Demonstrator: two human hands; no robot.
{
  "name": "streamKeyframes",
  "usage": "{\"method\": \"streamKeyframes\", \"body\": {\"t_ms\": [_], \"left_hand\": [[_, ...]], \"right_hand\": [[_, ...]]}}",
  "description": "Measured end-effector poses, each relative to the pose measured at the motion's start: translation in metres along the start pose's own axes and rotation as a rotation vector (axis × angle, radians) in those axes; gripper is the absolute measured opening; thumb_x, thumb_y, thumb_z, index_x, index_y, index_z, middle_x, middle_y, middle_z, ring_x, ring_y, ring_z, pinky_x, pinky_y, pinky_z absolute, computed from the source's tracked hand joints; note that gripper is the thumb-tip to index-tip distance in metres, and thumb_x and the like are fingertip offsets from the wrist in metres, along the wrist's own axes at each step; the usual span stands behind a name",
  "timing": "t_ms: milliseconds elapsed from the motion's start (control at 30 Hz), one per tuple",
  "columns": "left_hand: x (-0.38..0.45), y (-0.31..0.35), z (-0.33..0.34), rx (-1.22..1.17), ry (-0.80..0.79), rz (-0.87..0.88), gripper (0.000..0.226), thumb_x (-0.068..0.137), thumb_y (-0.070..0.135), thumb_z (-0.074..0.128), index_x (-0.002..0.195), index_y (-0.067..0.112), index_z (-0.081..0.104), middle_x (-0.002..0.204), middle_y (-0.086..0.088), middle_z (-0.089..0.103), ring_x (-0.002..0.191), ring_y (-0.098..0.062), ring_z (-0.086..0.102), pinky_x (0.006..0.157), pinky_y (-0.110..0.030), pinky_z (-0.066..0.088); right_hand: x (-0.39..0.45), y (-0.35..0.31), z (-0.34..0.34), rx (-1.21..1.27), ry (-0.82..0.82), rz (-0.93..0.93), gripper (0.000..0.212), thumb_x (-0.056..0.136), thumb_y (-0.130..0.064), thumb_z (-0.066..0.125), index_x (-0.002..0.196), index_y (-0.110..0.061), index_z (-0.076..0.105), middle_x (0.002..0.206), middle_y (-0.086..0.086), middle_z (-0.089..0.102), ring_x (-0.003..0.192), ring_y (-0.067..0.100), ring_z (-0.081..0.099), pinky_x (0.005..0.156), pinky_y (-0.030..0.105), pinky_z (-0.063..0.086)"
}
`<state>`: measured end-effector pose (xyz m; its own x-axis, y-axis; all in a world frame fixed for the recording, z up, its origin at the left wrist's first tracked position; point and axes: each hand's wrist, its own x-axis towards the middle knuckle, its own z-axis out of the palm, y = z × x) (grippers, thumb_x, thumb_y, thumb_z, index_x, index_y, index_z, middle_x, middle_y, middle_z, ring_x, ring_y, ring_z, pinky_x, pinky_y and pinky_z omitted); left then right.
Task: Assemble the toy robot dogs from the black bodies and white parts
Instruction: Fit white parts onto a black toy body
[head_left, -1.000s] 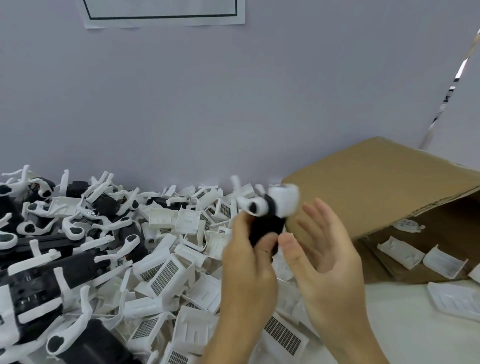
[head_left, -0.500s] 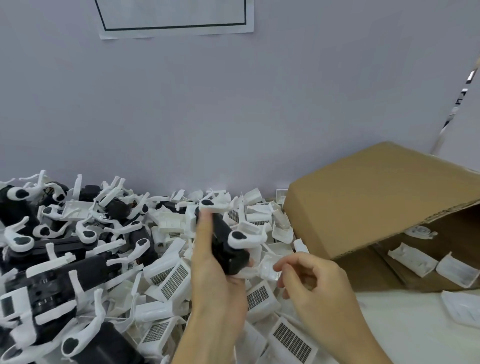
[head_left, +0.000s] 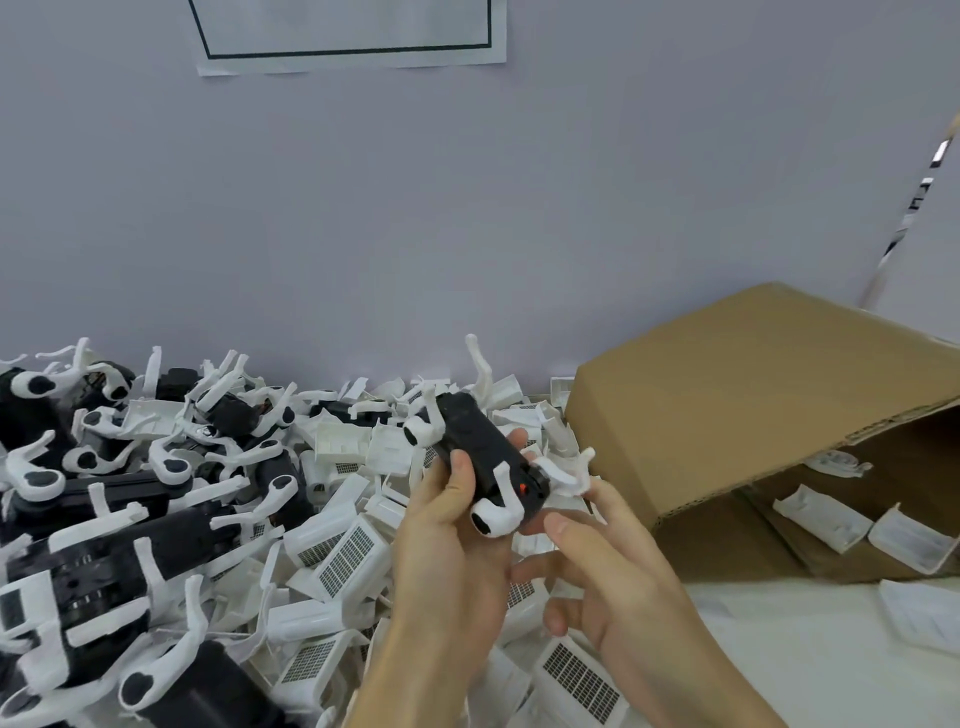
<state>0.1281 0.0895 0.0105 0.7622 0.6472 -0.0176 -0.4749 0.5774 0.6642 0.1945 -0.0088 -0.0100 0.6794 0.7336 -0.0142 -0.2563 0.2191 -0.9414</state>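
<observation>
The toy robot dog (head_left: 485, 462) has swung round since a moment ago: half a second back the left hand held it upright with one end pointing up, and now it lies tilted, its long black back facing up and its near end angled down toward the right. It has also come closer to the right hand, which earlier hovered apart from it with fingers curled on nothing.

The left hand (head_left: 452, 540) grips the dog from below and from the left, thumb (head_left: 460, 480) pressed on the near left flank of the black body, the other fingertips peeping over the far side. The right hand (head_left: 613, 566) meets the dog's near end: its thumb tip sits just under that end, and its index finger (head_left: 597, 501) lies against a white part (head_left: 563, 473) there. Whether it truly pinches that part I cannot tell; its lower fingers are loosely curled.

The dog is held in the air above the heap of white parts (head_left: 343, 561), left of the cardboard box (head_left: 753, 405). Its body is matte black, with curved white legs sticking out at the corners and a small red spot at the near end.
</observation>
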Motion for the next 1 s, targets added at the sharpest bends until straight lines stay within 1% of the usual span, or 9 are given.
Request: {"method": "streamKeyframes", "body": {"t_ms": [100, 167, 300, 433, 600, 700, 833, 933, 1000], "left_hand": [[-0.003, -0.002, -0.001, 0.077, -0.071, -0.039, 0.048, 0.088, 0.029, 0.055, 0.129, 0.005, 0.064, 0.118, -0.021, 0.072, 0.083, -0.033, 0.071, 0.052, -0.033, 0.051], [-0.003, -0.004, -0.002, 0.086, -0.122, -0.070, 0.048, 0.091, 0.028, 0.054, 0.132, 0.005, 0.062, 0.124, -0.024, 0.068, 0.089, -0.035, 0.069, 0.054, -0.033, 0.051], [-0.002, -0.006, -0.004, 0.076, -0.186, -0.090, 0.047, 0.091, 0.025, 0.052, 0.132, 0.004, 0.063, 0.134, -0.023, 0.064, 0.099, -0.037, 0.063, 0.054, -0.035, 0.053], [-0.003, -0.007, -0.003, 0.027, -0.179, -0.088, 0.042, 0.091, 0.023, 0.052, 0.125, 0.005, 0.068, 0.132, -0.024, 0.064, 0.098, -0.035, 0.064, 0.054, -0.032, 0.054], [-0.002, -0.009, -0.002, -0.026, -0.174, -0.080, 0.037, 0.091, 0.020, 0.052, 0.118, 0.007, 0.073, 0.127, -0.024, 0.068, 0.091, -0.030, 0.072, 0.057, -0.031, 0.057], [-0.001, -0.010, -0.003, -0.006, -0.162, -0.074, 0.038, 0.091, 0.021, 0.052, 0.120, 0.008, 0.072, 0.126, -0.024, 0.068, 0.087, -0.029, 0.071, 0.055, -0.031, 0.055], [0.000, -0.012, -0.004, 0.006, -0.145, -0.074, 0.041, 0.092, 0.022, 0.051, 0.127, 0.007, 0.067, 0.127, -0.024, 0.067, 0.080, -0.028, 0.068, 0.051, -0.031, 0.053], [-0.001, -0.011, -0.005, 0.019, -0.144, -0.069, 0.042, 0.091, 0.022, 0.052, 0.127, 0.008, 0.068, 0.127, -0.023, 0.068, 0.082, -0.027, 0.068, 0.052, -0.031, 0.053], [-0.001, -0.011, -0.005, 0.019, -0.152, -0.067, 0.043, 0.090, 0.023, 0.053, 0.128, 0.008, 0.067, 0.126, -0.023, 0.068, 0.083, -0.027, 0.069, 0.053, -0.031, 0.054]], "right_hand": [[0.002, 0.001, 0.002, 0.032, 0.009, -0.034, 0.045, 0.073, -0.028, 0.069, 0.118, -0.027, 0.069, 0.095, 0.011, 0.073, 0.066, 0.019, 0.067, 0.042, 0.025, 0.039], [0.002, 0.001, 0.002, 0.038, -0.003, -0.051, 0.036, 0.075, -0.029, 0.067, 0.110, -0.027, 0.072, 0.085, 0.006, 0.073, 0.061, 0.016, 0.063, 0.043, 0.024, 0.038], [0.004, 0.004, 0.002, 0.027, 0.026, -0.040, 0.038, 0.073, -0.030, 0.068, 0.110, -0.022, 0.068, 0.073, 0.002, 0.066, 0.052, 0.010, 0.053, 0.045, 0.025, 0.039], [0.006, 0.007, 0.003, 0.056, 0.028, -0.017, 0.035, 0.072, -0.027, 0.065, 0.106, -0.030, 0.068, 0.073, 0.001, 0.067, 0.052, 0.009, 0.050, 0.048, 0.024, 0.040], [0.008, 0.009, 0.003, 0.093, 0.022, -0.001, 0.027, 0.071, -0.023, 0.063, 0.089, -0.040, 0.074, 0.072, -0.001, 0.067, 0.053, 0.008, 0.051, 0.052, 0.024, 0.044], [0.008, 0.010, 0.002, 0.094, 0.033, 0.004, 0.029, 0.072, -0.022, 0.064, 0.096, -0.036, 0.072, 0.071, 0.000, 0.068, 0.052, 0.009, 0.052, 0.051, 0.024, 0.044], [0.008, 0.011, 0.001, 0.092, 0.049, 0.017, 0.027, 0.093, -0.008, 0.065, 0.109, -0.029, 0.066, 0.073, 0.002, 0.070, 0.054, 0.010, 0.054, 0.052, 0.025, 0.045], [0.007, 0.011, 0.001, 0.118, 0.054, 0.009, 0.030, 0.080, -0.013, 0.068, 0.104, -0.030, 0.068, 0.073, 0.002, 0.069, 0.052, 0.010, 0.053, 0.048, 0.023, 0.044], [0.007, 0.010, 0.001, 0.119, 0.041, 0.007, 0.030, 0.086, -0.008, 0.067, 0.109, -0.028, 0.066, 0.072, 0.002, 0.069, 0.051, 0.010, 0.052, 0.048, 0.023, 0.044]]}}
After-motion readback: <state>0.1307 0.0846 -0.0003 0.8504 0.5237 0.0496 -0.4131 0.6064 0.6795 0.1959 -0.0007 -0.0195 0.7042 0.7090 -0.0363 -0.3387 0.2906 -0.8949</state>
